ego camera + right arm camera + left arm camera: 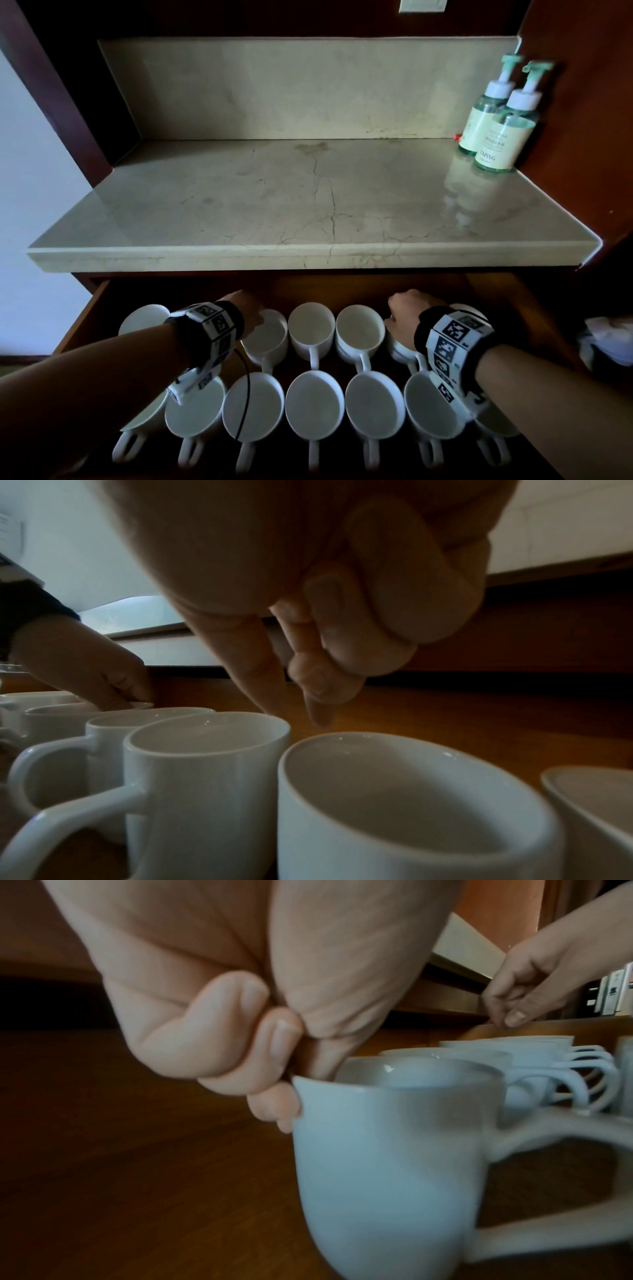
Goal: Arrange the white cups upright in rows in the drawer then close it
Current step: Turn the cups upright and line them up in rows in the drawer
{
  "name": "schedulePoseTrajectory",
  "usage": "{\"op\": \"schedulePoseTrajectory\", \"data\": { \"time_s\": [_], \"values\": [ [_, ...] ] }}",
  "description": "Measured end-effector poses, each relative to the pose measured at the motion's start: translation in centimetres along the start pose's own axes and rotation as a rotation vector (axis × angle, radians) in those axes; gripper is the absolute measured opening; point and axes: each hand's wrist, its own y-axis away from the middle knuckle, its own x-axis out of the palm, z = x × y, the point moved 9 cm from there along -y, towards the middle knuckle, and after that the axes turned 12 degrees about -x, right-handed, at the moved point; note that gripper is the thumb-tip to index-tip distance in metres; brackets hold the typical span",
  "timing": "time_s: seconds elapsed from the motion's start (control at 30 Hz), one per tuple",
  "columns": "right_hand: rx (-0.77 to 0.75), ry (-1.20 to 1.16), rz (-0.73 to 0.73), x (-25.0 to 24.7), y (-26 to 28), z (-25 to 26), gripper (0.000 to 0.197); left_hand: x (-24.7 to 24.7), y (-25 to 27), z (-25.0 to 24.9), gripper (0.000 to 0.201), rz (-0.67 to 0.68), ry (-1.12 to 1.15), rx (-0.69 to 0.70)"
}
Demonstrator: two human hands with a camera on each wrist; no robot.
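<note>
The left hand point(192, 1010) is pinching the rim of a white cup point(394, 1164) in the back row, toward the open drawer's point(102, 301) left edge, probably squaring it with its neighbours. Further right, the right hand point(407, 318) is hovering loosely curled over another back-row cup point(205, 753), holding nothing. Two pump bottles point(496, 126) are standing at the marble counter's point(274, 205) back right corner.

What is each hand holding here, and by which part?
The left hand pinches a white cup by its rim, thumb inside. The right hand holds nothing; one fingertip touches the rim of another cup.
</note>
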Motion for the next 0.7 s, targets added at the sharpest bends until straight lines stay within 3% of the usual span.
{"op": "schedulePoseTrajectory", "data": {
  "time_s": [0.17, 0.47, 0.7],
  "values": [
    [-0.013, -0.003, -0.004, 0.2, -0.1, 0.2, 0.022, -2.5, 2.2, 1.5, 0.045, -0.057, 0.074, 0.005],
    [-0.052, 0.013, 0.007, 1.0, -1.1, 0.8, 0.026, -0.5, 3.2, 16.1, 0.041, 0.031, -0.120, -0.312],
    [-0.050, 0.038, 0.012, 1.1, -0.9, 1.3, 0.017, 1.3, 2.6, 21.0, 0.057, 0.089, -0.111, -0.466]
  ]
}}
